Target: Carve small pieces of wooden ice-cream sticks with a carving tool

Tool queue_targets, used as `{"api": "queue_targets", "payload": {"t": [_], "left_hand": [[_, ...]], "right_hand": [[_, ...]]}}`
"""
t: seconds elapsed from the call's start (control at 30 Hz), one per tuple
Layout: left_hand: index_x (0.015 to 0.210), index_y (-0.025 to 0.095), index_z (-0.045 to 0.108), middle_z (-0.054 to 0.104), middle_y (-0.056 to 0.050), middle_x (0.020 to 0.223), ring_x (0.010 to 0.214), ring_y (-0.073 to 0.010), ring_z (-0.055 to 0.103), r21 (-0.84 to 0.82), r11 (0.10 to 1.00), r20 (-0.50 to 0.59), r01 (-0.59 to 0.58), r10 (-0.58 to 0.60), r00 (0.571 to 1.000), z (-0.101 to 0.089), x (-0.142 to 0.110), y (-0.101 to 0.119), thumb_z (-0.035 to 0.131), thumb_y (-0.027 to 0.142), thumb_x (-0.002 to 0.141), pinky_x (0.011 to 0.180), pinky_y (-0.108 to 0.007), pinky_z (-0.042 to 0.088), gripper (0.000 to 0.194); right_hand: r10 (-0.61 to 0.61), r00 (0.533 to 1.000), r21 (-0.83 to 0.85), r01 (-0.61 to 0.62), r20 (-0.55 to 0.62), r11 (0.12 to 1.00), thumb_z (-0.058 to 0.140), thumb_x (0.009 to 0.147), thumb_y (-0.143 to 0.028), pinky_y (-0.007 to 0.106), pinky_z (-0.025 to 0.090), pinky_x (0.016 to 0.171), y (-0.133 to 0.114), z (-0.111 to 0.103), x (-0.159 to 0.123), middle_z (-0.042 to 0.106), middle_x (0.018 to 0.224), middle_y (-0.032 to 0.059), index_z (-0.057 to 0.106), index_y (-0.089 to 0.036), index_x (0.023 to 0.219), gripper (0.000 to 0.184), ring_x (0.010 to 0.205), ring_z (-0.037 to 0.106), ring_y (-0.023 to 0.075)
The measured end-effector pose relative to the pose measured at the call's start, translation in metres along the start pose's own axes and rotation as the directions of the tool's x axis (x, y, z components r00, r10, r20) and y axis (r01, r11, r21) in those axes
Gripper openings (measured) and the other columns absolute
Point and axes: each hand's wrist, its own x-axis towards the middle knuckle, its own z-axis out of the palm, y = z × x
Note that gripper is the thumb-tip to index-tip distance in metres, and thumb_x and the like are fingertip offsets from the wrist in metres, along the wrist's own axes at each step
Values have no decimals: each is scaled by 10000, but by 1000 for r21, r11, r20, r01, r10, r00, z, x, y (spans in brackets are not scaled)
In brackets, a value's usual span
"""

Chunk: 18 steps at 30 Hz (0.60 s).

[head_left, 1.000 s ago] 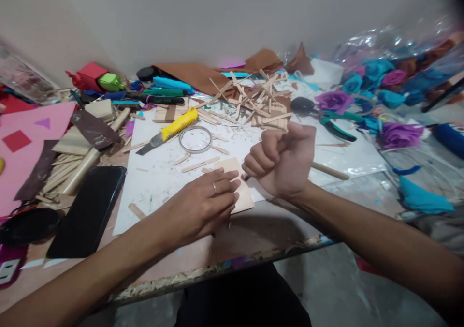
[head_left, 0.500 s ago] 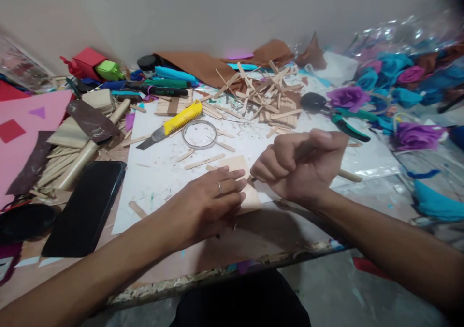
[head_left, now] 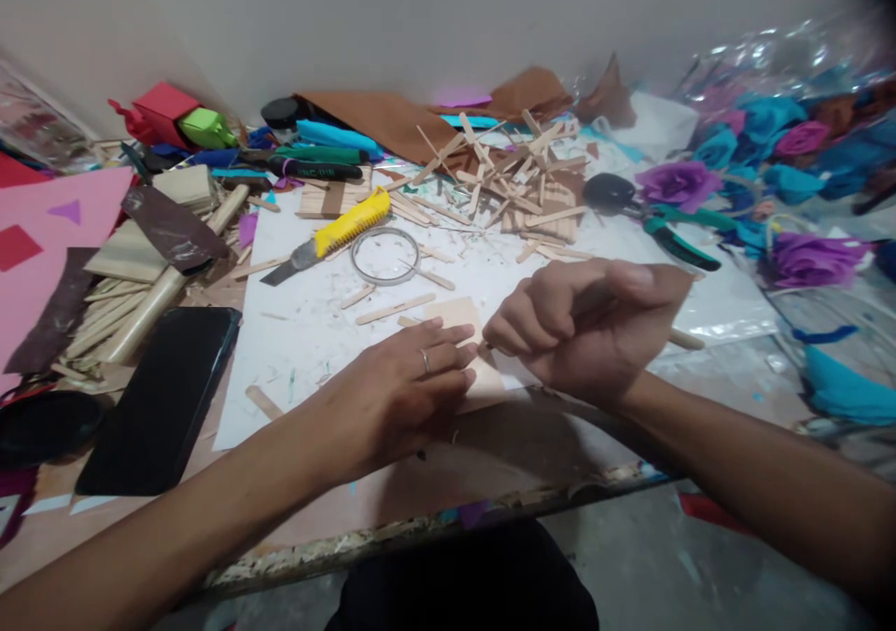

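A thin, pale wooden sheet lies at the front of the white paper, partly covered by my hands. Flat on its left part rests my left hand, fingers stretched out and a ring on one of them. My right hand is closed, thumb up, at the sheet's right side. Its fingers grip something small whose dark tip shows near my left fingertips; I cannot make out what it is. Just beyond the sheet lie loose craft sticks.
A yellow utility knife and a clear tape ring lie ahead, before a heap of craft sticks. Green-handled pliers and paper flowers are right. A black phone lies left; the table edge is close.
My right hand has shifted slightly to the right and tipped a little. My left hand stays flat on the wooden sheet; the whole view has moved slightly.
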Motion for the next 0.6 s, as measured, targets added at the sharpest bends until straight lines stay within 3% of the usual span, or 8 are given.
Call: {"api": "queue_targets", "payload": {"t": [0.2,0.4,0.6], "left_hand": [[1172,178,665,715,-131,1362,1304,-283,669,-2,1000,11,29,-29,1000,-1,3,3,682,156,921,1250,-524,429,252],[1137,175,666,729,-138,1324,1254,-271,690,-37,999,18,34,-33,999,-7,10,7,662,170,950,1230,-511,450,188],[1120,176,650,729,-141,1289,1254,-289,681,-15,1000,66,12,-11,998,-9,11,7,645,178,968,1218,-527,448,152]], "right_hand": [[67,997,-55,-66,24,996,654,881,-636,265,265,385,-2,-4,-3,251,376,-68,392,-229,470,635,337,210,80],[150,986,-102,-142,77,985,597,903,-625,262,248,416,-8,-3,-4,248,372,-59,358,-227,458,643,343,250,93],[94,991,-60,-89,93,994,602,918,-574,266,241,436,-1,-5,-6,253,412,-61,378,-217,501,592,374,230,89]]}}
